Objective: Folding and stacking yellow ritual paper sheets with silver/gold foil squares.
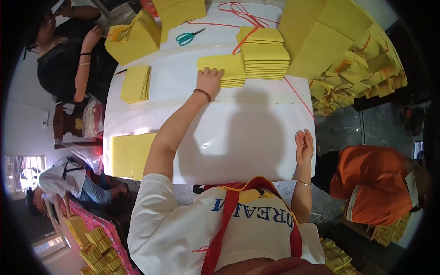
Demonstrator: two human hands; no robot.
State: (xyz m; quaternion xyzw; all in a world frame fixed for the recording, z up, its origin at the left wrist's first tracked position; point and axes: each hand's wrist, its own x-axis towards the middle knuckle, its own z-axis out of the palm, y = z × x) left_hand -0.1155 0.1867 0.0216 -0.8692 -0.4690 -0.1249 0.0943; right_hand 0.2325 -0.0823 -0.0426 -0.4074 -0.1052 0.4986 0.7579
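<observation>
My left hand (pixel 210 79) reaches across the white table (pixel 220 142), its fingers bent over the left end of a low stack of folded yellow papers (pixel 233 65). Directly right of it stands a taller stack of the same yellow papers (pixel 266 55), with red strap lying over its top. My right hand (pixel 304 146) is raised by the table's right edge, fingers stretched out and holding nothing. Flat yellow sheets (pixel 133 156) lie at the near left, partly behind my left forearm. Farther left is a small yellow bundle (pixel 135 84).
Teal-handled scissors (pixel 187 37) and loose red strap (pixel 243 11) lie toward the back. A large yellow block (pixel 321 36) stands at the back right, a yellow bundle (pixel 133 39) at the back left. People sit at the left; a person in orange (pixel 380 183) is at the right.
</observation>
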